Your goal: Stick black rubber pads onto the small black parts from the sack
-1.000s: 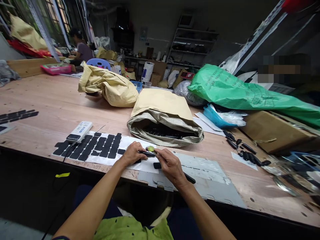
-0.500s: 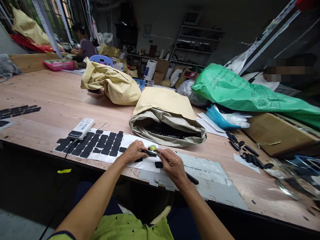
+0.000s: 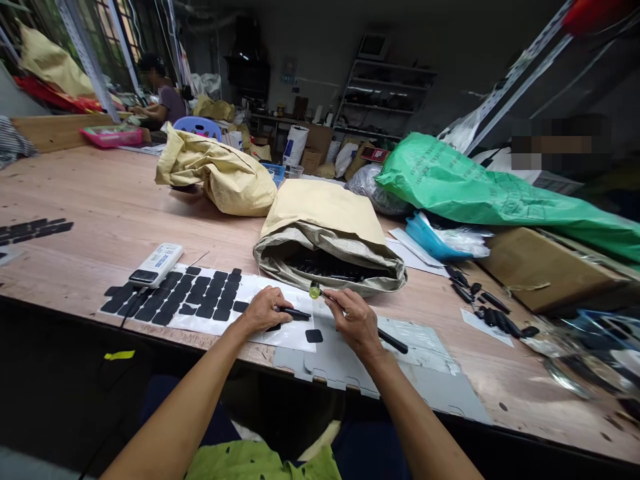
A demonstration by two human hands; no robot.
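Note:
My left hand is closed around a slim black handle-like piece, which points right above the white sheet. My right hand grips a small mallet by its dark handle. The mallet's round yellow-green face is up and to the right of the black piece, apart from it. Below lies one loose black rounded pad. Rows of similar black pads cover the sheet's left part.
An open sack with dark pieces inside stands beyond my hands. Left is a white boxy device with a cable. Several black pieces lie right, near a cardboard box. A grey board lies under my right hand. A person sits far left.
The mallet's face has lifted away from the black piece and moved slightly right. My right hand has risen a little. The left hand keeps hold of the black piece; the whole view shifts slightly.

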